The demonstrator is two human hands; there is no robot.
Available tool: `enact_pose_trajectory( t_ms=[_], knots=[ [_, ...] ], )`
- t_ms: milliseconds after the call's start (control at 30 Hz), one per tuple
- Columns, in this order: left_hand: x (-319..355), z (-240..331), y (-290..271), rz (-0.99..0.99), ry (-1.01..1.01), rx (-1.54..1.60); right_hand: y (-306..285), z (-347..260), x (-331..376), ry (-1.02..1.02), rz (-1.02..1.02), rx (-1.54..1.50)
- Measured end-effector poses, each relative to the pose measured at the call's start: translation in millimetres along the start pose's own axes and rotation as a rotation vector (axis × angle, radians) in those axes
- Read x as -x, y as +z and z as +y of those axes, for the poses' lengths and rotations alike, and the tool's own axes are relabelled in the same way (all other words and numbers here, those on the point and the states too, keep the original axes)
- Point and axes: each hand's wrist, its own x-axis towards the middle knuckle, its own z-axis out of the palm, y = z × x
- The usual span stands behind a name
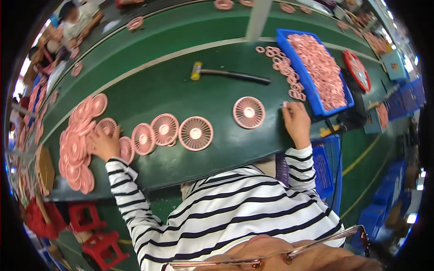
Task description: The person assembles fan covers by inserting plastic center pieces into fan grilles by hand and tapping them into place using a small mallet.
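Note:
My left hand [104, 144] lies at the right side of a heap of pink round fan grilles [74, 147], thumb and fingers apart. One pink grille [107, 126] shows just beyond its fingers, touching or close to them. Rightward from there runs a row of grilles with spokes and pale hubs, among them one grille [164, 129] and a flat-lying one [195, 133]. A single grille [248, 112] lies apart, nearer my right hand [297, 123]. That hand rests on the table with curled fingers, below several small pink rings [285, 68]. What its fingers hold, if anything, is hidden.
A hammer [230, 74] with a yellow head and dark handle lies beyond the grilles. At the right stands a blue bin [307, 77] full of pink rings, beside a red round piece [357, 71]. A pale post [259, 20] rises behind. Other people sit at far left.

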Motion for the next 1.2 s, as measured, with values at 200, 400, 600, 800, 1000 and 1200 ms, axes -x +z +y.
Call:
enact_pose_trajectory(
  t_ms=[200,400,600,800,1000,1200],
  knots=[
    [-2,-9,9,-0.034,0.188,0.148,-7,-31,3,-0.098,0.118,-0.376],
    [9,8,-14,-0.114,0.326,0.263,2,-44,9,-0.207,0.097,-0.397],
    [9,11,2,-0.049,0.342,0.392,13,-64,14,-0.271,0.043,-0.463],
    [8,27,-29,0.135,0.164,0.642,16,-85,20,-0.403,0.090,-0.500],
    [68,79,-95,0.299,0.084,1.035,6,-116,15,-0.594,0.125,-0.542],
    [138,141,-136,-0.318,0.086,1.814,6,-145,17,-0.767,0.114,-0.612]
  ],
)
